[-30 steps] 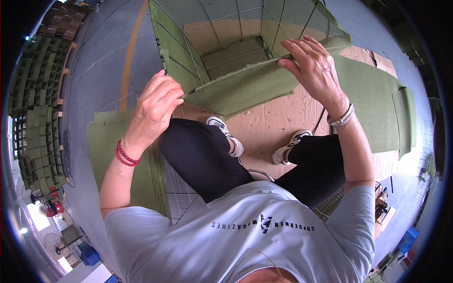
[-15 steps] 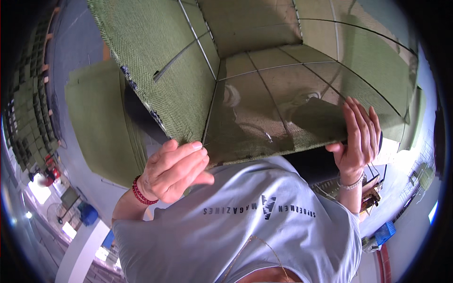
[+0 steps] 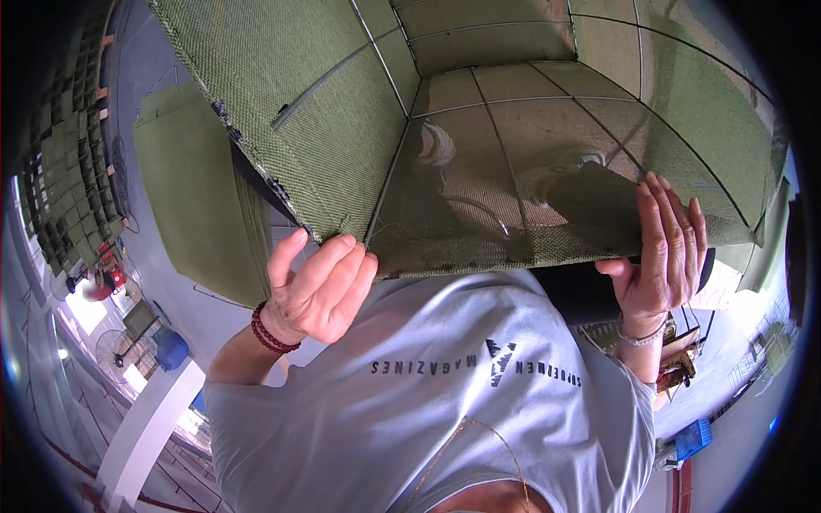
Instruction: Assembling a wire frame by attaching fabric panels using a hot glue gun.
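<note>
A large open box of green woven fabric on a wire frame [image 3: 466,248] is tilted towards me, its near rim against my lap and shirt. Dark wires cross its inner panels, and clear film-like shine lies over the near one. At the near left corner, the fingers of my left hand [image 3: 318,299] close on the rim where the side panel [image 3: 299,154] meets the near panel; its thumb is hidden. My right hand [image 3: 663,256] clasps the right part of the near rim, fingers flat on the inner face and thumb at the edge.
Flat green fabric pieces [image 3: 197,188] are stacked to the left. Farther left stand dark green gridded items [image 3: 73,188], a fan [image 3: 115,350] and a blue rounded object [image 3: 171,349]. At lower right sits a blue crate [image 3: 694,438], near a white pillar-free wall [image 3: 735,410].
My left hand has turned, its fingers going from stretched along the corner to bent onto the rim. The box sits slightly higher and farther right in view; my right hand keeps its hold.
</note>
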The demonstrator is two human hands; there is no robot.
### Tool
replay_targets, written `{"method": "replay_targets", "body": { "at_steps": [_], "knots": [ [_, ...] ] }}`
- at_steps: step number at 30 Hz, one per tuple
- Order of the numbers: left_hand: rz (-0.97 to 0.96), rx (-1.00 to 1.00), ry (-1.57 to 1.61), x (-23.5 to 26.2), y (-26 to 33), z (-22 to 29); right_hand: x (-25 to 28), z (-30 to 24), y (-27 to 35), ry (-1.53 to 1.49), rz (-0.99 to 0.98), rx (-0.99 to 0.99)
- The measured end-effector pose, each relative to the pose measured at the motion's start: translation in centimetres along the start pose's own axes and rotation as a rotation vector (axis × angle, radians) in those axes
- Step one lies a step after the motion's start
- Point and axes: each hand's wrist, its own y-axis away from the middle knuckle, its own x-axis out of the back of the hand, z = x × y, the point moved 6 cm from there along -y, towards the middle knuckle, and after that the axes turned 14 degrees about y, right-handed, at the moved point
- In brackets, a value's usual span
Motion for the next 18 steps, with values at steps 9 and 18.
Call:
{"method": "replay_targets", "body": {
  "at_steps": [9, 18],
  "knots": [
    [0.103, 0.027, 0.265, 1.4, 1.1, -1.2, 0.1, 0.0, 0.2, -0.002, 0.017, -0.011],
    [-0.017, -0.058, 0.018, 0.5, 0.4, -0.8, 0.0, 0.2, -0.1, 0.013, 0.022, -0.007]
  ]
}}
